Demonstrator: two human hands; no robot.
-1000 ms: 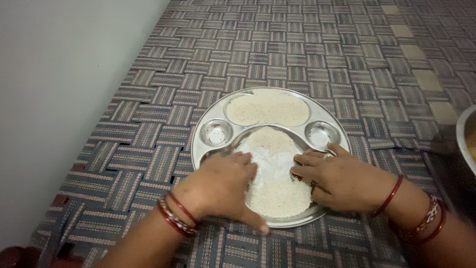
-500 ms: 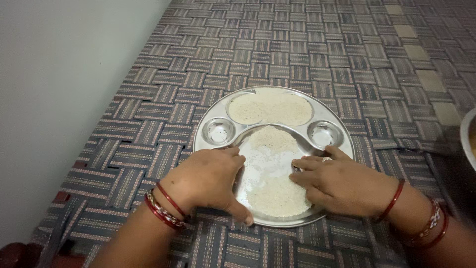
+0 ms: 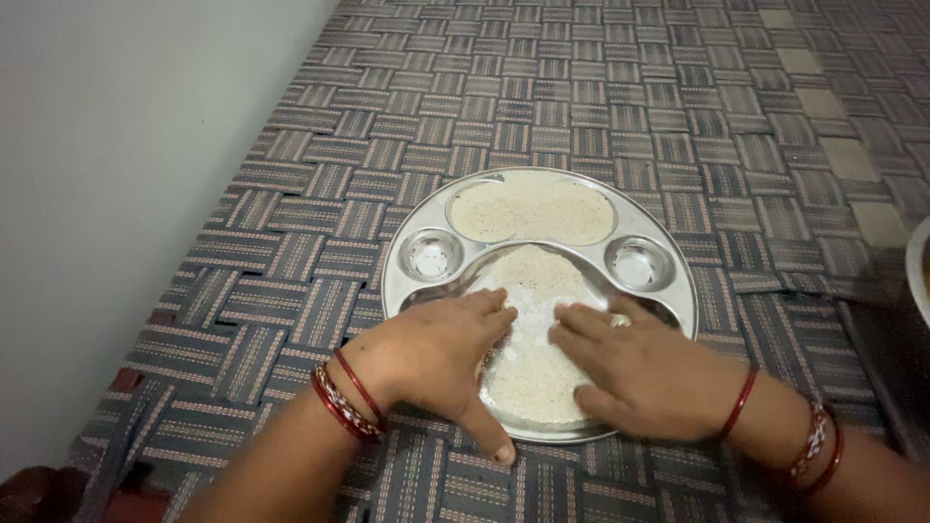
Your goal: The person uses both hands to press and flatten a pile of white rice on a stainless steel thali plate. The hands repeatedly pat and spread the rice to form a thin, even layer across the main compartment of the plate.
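Note:
A round steel compartment plate [image 3: 397, 276] lies on a woven mat. Pale grain [image 3: 533, 373] fills its large near section, and more grain [image 3: 531, 211] fills the far section. My left hand [image 3: 436, 353] rests flat on the left of the near section, fingers spread over the grain, thumb hanging past the plate's front rim. My right hand [image 3: 644, 373] lies flat on the right side, fingers pointing left, a ring on one finger. Both wrists wear red bangles. Neither hand holds anything.
Two small round cups in the plate, left [image 3: 430, 255] and right [image 3: 638, 262], hold no grain. The checked woven mat [image 3: 601, 107] stretches far ahead. A pale wall [image 3: 116, 174] runs along the left. A metal vessel's rim [image 3: 918, 266] shows at the right edge.
Both hands have slid inward over the grain, so their fingertips are closer together. The bare patch in the middle of the near section has narrowed.

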